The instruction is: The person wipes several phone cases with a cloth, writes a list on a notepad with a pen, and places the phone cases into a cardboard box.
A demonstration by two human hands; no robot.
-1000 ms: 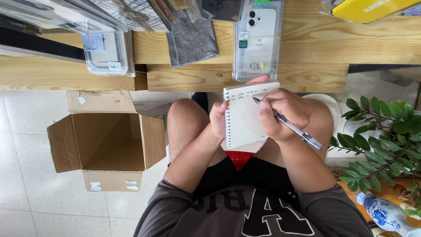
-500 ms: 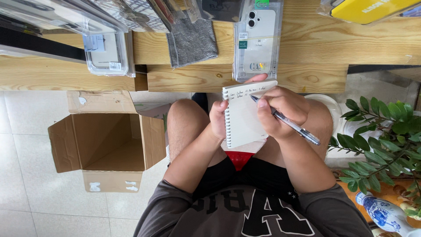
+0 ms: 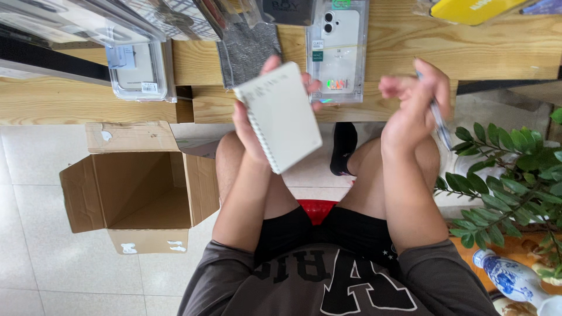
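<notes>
Above the knees, tilted notepad [image 3: 281,114] in left hand [image 3: 249,126], long axis upper-left to lower-right.

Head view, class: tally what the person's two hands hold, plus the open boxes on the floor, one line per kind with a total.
White spiral-bound paper notepad, in the left hand: 1
Slim silver pen, in the right hand: 1
Open brown cardboard box on the tiled floor: 1
Total: 3

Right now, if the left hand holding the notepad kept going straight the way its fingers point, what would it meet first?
The left hand points up-frame toward the wooden table. First in line looks like the grey pouch at the table edge, beside the clear phone case package; depth is unclear.
</notes>
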